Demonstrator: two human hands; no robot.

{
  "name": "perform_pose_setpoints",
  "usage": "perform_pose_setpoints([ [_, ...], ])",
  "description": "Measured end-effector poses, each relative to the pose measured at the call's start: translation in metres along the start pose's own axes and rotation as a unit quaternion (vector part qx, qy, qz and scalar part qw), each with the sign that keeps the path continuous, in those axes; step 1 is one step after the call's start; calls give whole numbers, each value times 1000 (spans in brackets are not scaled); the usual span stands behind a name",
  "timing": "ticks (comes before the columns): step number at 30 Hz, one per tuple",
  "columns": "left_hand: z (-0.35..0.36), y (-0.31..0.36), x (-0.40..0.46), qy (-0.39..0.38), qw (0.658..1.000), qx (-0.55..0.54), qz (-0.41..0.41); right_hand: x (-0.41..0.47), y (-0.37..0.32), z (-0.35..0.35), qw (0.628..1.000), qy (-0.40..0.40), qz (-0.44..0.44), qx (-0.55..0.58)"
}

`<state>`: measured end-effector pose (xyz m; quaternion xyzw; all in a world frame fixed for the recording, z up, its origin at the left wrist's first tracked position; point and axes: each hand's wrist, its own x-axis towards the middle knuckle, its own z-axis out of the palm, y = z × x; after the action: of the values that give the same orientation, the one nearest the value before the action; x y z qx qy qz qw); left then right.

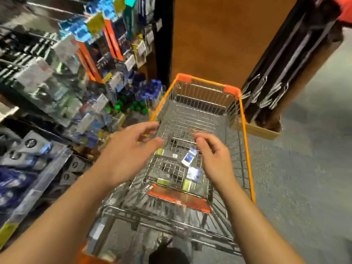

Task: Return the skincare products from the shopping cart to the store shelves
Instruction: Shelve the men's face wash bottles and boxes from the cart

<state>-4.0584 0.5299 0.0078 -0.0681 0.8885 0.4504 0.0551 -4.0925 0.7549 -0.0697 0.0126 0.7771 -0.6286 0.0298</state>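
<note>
Wire cart [240,119] — small boxes [187,159], labels blurred.

There is one view only, from a wide-angle camera on the person's head. It looks forward and steeply down into the cart [200,119], which fills the middle of the frame, near end at the bottom, far end toward the top. Both forearms reach in from the lower corners, close to the lens. The shelves [57,77] run along the left edge, close by, and bend with the lens. The floor [304,168] fills the right side. The frame is blurred, most at its edges.
</note>
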Motion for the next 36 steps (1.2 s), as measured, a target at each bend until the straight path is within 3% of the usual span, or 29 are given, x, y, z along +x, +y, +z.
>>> perform_pose_setpoints([
  [5,39,-6,17,-36,998,-29,-34,20,60,-18,990,60,128,30],
  [11,76,-22,52,-52,988,-55,-131,45,129,0,956,111,258,87],
  [15,108,-37,81,-64,978,-101,-170,69,181,13,944,118,284,117],
  [19,138,-54,104,-62,965,-139,-213,95,233,26,922,162,350,36],
  [21,151,-67,117,-58,960,-150,-231,108,262,34,912,148,383,8],
  [26,177,-107,142,-68,954,-131,-260,129,317,55,912,115,381,-96],
  [33,196,-144,159,-87,937,-174,-289,160,363,74,908,134,375,-129],
  [36,200,-155,164,-103,937,-179,-281,181,378,79,884,116,416,-180],
])
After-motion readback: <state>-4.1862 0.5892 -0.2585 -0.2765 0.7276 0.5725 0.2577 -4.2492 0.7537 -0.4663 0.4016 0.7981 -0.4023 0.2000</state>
